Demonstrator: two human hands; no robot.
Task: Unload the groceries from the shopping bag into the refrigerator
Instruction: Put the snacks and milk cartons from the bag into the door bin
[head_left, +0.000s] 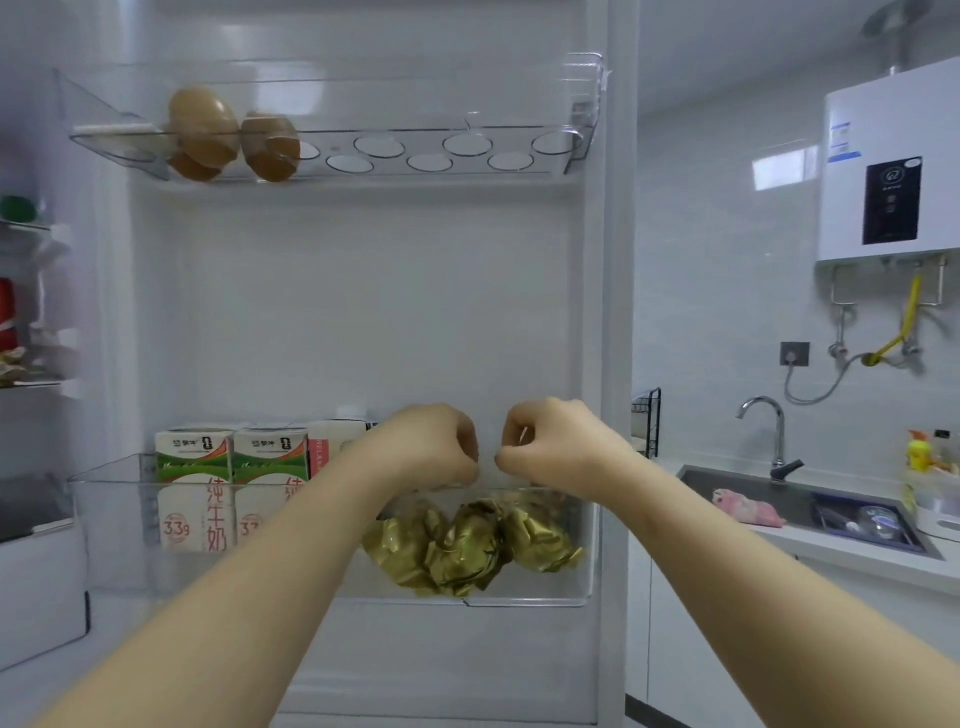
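Observation:
The refrigerator door stands open in front of me. Its lower door bin holds two green-and-white milk cartons, a pink carton and several gold-wrapped lumps in thin clear plastic. My left hand and my right hand hover close together just above the lumps. Both have curled fingers that pinch the top of the clear plastic. The shopping bag is out of view.
The upper door shelf is an egg tray with three brown eggs at its left end. Fridge shelves with food show at far left. To the right are a sink with a tap, and a wall-mounted water heater.

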